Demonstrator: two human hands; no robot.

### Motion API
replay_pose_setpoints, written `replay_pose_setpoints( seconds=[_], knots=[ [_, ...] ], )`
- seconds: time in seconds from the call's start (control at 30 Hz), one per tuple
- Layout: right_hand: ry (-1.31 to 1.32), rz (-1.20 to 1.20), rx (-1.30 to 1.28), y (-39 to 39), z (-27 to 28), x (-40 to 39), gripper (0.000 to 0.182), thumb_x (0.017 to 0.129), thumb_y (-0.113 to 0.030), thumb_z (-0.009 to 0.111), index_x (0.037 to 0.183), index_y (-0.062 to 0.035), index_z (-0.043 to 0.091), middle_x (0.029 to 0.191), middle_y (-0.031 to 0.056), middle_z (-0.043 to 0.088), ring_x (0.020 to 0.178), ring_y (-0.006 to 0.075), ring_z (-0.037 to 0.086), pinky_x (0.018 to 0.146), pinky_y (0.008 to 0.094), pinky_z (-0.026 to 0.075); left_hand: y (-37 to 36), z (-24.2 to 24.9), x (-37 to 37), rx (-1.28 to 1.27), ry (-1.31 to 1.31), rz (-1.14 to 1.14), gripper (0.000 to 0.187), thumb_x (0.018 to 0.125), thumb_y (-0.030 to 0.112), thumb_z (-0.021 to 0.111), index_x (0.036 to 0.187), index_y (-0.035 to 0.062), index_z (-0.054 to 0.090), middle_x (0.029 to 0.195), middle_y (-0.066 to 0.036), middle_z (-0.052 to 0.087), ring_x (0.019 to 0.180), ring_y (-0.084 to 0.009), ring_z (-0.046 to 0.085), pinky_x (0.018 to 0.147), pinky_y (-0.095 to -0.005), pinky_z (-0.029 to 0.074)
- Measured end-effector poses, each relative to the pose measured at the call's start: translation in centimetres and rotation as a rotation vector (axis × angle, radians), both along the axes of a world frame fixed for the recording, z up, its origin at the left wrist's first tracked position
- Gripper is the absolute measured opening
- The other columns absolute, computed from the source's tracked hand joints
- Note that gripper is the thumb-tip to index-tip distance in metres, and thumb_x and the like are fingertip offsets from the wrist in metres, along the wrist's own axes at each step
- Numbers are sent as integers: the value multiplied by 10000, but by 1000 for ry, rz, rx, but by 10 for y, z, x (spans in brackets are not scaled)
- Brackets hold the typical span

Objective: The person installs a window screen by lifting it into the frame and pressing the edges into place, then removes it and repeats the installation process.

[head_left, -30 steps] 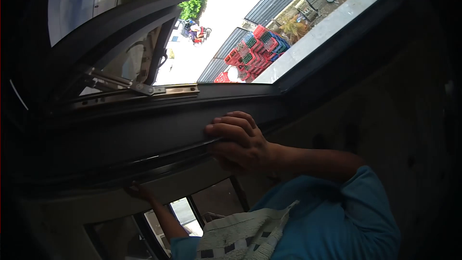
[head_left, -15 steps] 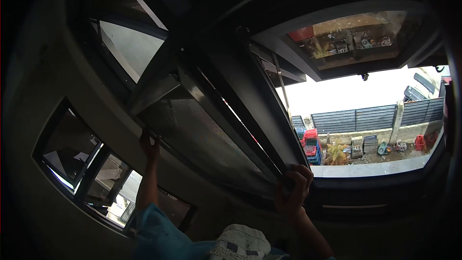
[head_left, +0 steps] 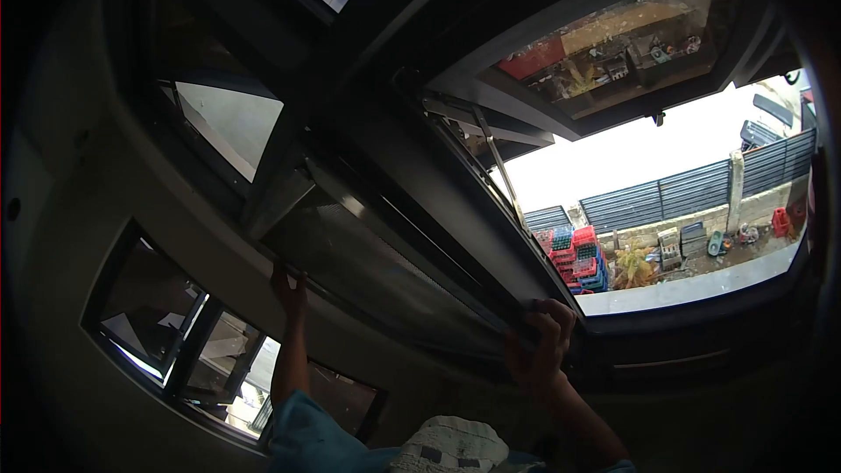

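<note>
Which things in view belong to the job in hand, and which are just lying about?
Likely in the job:
- left hand
- right hand
- mesh screen
- dark window frame

Just lying about, outside:
- stacked crates
- red object

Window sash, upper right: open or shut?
Open. The sash stands angled away from the window frame, a metal stay shows at its side, and the fence outside is in plain view beneath it.

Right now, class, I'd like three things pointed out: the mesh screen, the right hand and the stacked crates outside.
Mesh screen point(head_left: 368, 264): head view, on the middle of its mesh.
Right hand point(head_left: 545, 337): head view, on the middle of the hand.
Stacked crates point(head_left: 578, 260): head view, mid-stack.
</note>
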State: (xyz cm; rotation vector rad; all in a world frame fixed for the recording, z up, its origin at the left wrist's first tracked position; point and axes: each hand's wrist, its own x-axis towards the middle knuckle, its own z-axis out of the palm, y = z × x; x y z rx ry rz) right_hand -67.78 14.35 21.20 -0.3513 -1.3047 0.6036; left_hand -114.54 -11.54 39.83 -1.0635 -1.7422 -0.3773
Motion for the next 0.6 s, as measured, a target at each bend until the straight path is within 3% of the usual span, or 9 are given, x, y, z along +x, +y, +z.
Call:
replay_pose_setpoints(
  seconds=[0.6],
  knots=[
    [18,-37,-37,-3,-4,-5,222,736,-160,690,910,-89,573,1027,159,532,928,304,517,806,430,404,1,5,11,-36,-15,36,754,842,485,618,1347,-33,407,1353,-242,442,1253,-390,416,1037,-457,306]
  ],
)
